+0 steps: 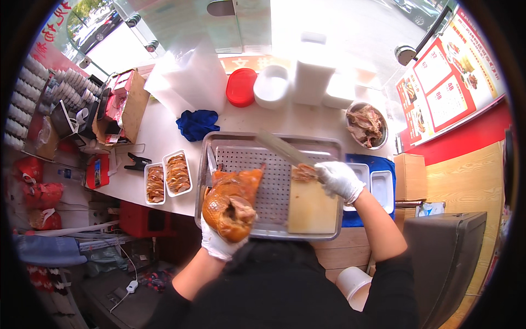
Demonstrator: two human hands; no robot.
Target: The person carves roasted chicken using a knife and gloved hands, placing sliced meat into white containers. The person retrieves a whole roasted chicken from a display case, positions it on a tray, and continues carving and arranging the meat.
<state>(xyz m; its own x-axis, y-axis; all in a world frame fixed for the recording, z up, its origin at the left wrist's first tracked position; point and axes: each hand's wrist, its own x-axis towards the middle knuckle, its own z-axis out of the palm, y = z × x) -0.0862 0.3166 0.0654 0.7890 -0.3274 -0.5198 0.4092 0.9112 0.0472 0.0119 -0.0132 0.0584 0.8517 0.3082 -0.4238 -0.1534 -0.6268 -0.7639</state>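
Gloved in white, my left hand (222, 242) holds a glossy brown roast duck (232, 197) from beneath its near end, over the left side of a metal tray (271, 236) with a perforated insert. My right hand (339, 181), also gloved, is closed around a wide-bladed knife (283, 149), its handle hidden by the fingers. The blade is blurred and points up and left. Pieces of meat (305, 172) lie below the knife at the far end of a pale cutting board (312, 205). A second, narrow knife (211, 158) rests along the tray's left edge.
Two white trays of sliced meat (177, 172) stand left of the metal tray, beside a black clamp (137, 162). A blue cloth (198, 124) lies behind. At the back right is a metal bowl of bones and meat scraps (367, 125). Empty white trays (381, 191) sit at the right.
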